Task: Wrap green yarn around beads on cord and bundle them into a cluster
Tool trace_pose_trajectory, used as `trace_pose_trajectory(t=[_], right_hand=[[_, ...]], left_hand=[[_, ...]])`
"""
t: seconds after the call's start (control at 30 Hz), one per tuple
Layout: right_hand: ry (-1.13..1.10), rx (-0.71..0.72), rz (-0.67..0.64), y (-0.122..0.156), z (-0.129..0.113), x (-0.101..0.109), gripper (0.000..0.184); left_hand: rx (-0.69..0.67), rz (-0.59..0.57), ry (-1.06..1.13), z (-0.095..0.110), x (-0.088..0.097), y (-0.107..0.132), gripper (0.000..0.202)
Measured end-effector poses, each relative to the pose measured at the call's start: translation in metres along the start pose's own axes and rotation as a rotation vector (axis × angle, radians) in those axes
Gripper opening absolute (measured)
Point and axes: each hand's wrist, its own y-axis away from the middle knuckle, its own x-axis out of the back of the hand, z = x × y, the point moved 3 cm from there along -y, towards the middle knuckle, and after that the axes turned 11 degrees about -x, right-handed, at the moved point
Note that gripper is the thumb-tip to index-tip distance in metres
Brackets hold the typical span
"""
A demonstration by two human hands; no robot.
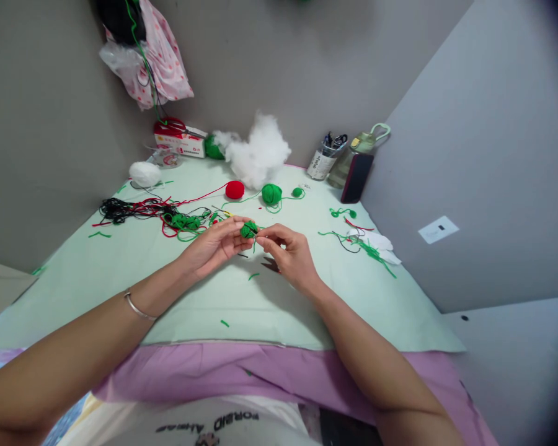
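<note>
A small, rounded green yarn piece [248,230] is cradled in the left hand [218,244] by half-curled fingers, presumably for steadiness; at its four o'clock, the right hand's [291,257] are pinched together, hold unclear.

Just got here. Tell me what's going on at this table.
A person's left hand holds a small green yarn piece at its fingertips, while the right hand pinches close at its edge; any tool there is too small to make out. Beyond them lie a red yarn ball and a green yarn ball, with fluffy white stuffing behind.
</note>
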Motion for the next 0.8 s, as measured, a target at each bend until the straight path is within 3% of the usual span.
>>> trace_pose_trajectory(t=[0.13, 0.3, 0.67, 0.8], right_hand=[[0.006, 0.019, 0.016, 0.0005, 0.0005, -0.0014, 0.014], [0.0, 0.007, -0.004, 0.0023, -0.0031, -0.002, 0.014], [-0.005, -0.108, -0.048, 0.0033, -0.0004, -0.0017, 0.018], [-0.002, -0.065, -0.033, 0.0022, -0.0012, -0.0014, 0.018]], left_hand=[[-0.004, -0.038, -0.01, -0.0002, -0.0025, 0.0008, 0.017], [-0.044, -0.003, -0.015, 0.0035, -0.0062, 0.0011, 0.015], [-0.097, 0.017, -0.121, 0.0047, -0.0053, 0.0016, 0.015], [-0.066, -0.002, -0.073, 0.0052, -0.007, 0.0015, 0.015]])
